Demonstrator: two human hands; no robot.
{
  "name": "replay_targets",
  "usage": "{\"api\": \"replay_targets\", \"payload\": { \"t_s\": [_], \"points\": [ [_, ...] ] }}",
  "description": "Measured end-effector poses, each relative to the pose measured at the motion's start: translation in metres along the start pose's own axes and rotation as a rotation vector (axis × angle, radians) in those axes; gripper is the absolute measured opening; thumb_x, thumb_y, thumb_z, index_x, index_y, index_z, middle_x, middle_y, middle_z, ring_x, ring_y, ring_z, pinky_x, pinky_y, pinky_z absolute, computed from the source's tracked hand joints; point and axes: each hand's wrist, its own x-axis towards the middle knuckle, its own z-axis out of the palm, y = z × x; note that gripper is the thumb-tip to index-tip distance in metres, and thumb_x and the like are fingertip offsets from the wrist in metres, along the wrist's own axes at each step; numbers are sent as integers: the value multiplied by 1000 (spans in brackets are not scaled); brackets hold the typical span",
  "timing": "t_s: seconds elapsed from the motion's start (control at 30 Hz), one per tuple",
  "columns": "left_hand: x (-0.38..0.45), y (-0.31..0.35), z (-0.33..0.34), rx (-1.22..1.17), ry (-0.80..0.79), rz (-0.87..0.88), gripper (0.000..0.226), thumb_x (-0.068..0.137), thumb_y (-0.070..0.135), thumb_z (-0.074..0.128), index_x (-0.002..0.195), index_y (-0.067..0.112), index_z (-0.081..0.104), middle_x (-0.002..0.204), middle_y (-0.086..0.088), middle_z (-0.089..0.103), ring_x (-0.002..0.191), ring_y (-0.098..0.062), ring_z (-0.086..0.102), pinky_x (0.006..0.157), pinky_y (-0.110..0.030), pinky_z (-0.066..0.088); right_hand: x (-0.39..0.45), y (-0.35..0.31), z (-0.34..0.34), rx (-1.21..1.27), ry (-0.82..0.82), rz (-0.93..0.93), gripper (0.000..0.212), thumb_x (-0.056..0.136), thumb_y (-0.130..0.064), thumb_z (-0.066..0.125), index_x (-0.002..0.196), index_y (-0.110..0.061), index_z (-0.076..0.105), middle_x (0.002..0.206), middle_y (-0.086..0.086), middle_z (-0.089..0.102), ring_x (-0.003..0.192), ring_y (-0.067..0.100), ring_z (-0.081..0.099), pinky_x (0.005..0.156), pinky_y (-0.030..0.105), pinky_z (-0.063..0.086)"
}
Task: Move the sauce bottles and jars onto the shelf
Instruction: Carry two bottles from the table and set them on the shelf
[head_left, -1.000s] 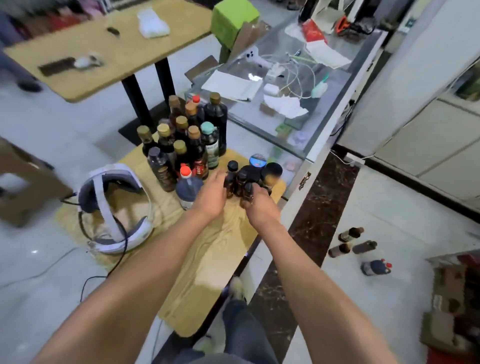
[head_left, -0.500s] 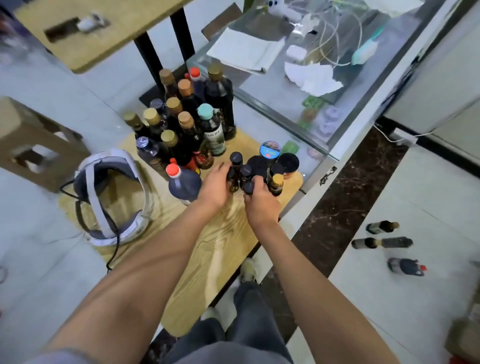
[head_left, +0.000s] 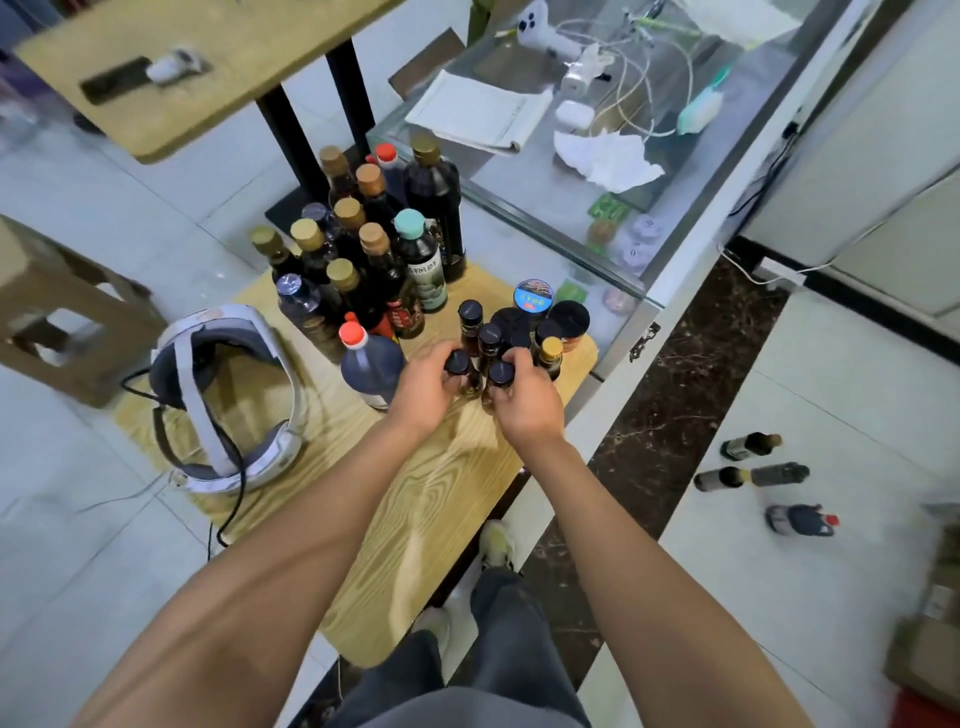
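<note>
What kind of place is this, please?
Probably a small shop or its back room: a glass display counter with goods inside, many sauce bottles on a wooden table, tiled floor.

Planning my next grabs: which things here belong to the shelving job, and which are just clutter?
Job:
- small black-capped bottles under both hands
- tall sauce bottles
- blue-lidded jar
- bottles lying on the floor

Clutter:
- headset
- notebook
- cables
- crumpled paper
</note>
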Motion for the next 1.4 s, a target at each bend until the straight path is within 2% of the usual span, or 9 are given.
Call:
{"api": "replay_targets", "payload": {
  "t_s": [0.13, 0.3, 0.37, 0.53, 0.6, 0.8, 0.97, 1.17, 1.4],
  "points": [
    [-21, 11, -19, -47, -17, 104, 43, 86, 10, 68, 126, 13, 56, 117, -7, 63, 108, -24, 58, 87, -29, 43, -33, -15, -13, 91, 106, -5, 42, 89, -16, 65, 126, -20, 46, 110, 12, 62, 104, 30, 57, 81, 41, 51],
    [-50, 43, -41, -149, -65, 239, 46, 87, 12, 67, 130, 14, 52, 125, -8, 58, 115, -23, 54, 90, -22, 36, -87, -31, -40, 174, 282, 21, 45, 84, -18, 68, 125, -23, 49, 110, 8, 64, 98, 26, 63, 82, 35, 50],
    [-64, 63, -47, -222, -92, 283, 45, 88, 13, 66, 130, 14, 50, 126, -9, 57, 115, -23, 54, 95, -28, 40, -110, -35, -54, 222, 363, 31, 45, 84, -18, 68, 125, -21, 50, 113, 4, 65, 102, 23, 63, 86, 34, 51],
    [-101, 121, -49, -344, -137, 368, 41, 88, 15, 66, 126, 13, 53, 123, -7, 58, 113, -19, 54, 97, -30, 41, -171, -34, -89, 398, 554, 120, 46, 85, -18, 71, 126, -17, 50, 112, -3, 63, 102, 9, 59, 81, 13, 41],
    [-112, 142, -44, -393, -194, 411, 38, 87, 15, 67, 124, 15, 56, 120, -6, 59, 111, -20, 56, 98, -33, 44, -193, -28, -103, 426, 626, 139, 44, 85, -18, 71, 124, -18, 52, 112, -5, 62, 104, 7, 58, 87, 16, 42],
    [-162, 225, -29, -454, -359, 536, 35, 89, 20, 66, 123, 21, 58, 118, 1, 62, 111, -18, 57, 100, -41, 46, -270, 0, -163, 451, 846, 173, 33, 87, -8, 68, 119, -11, 58, 100, -9, 62, 82, -17, 55, 77, 5, 45],
    [-206, 300, -9, -465, -509, 650, 38, 86, 29, 67, 123, 26, 61, 116, 3, 67, 110, -17, 62, 98, -47, 49, -341, 30, -222, 476, 1011, 188, 33, 88, -11, 68, 120, -13, 59, 108, 0, 66, 96, 7, 61, 85, 23, 52],
    [-301, 415, 32, -457, -631, 802, 30, 91, 24, 64, 121, 28, 62, 109, 5, 69, 104, -13, 64, 94, -43, 52, -457, 90, -294, 363, 1173, 173, 29, 89, -12, 68, 117, -14, 61, 101, -7, 66, 92, 4, 60, 83, 19, 51],
    [-437, 533, 100, -587, -838, 841, 34, 93, 16, 62, 126, 24, 59, 103, 2, 69, 98, -13, 67, 88, -35, 56, -602, 170, -369, 196, 1326, 250, 39, 90, -16, 68, 128, -15, 59, 107, -8, 64, 101, 7, 61, 92, 25, 51]
  ]
}}
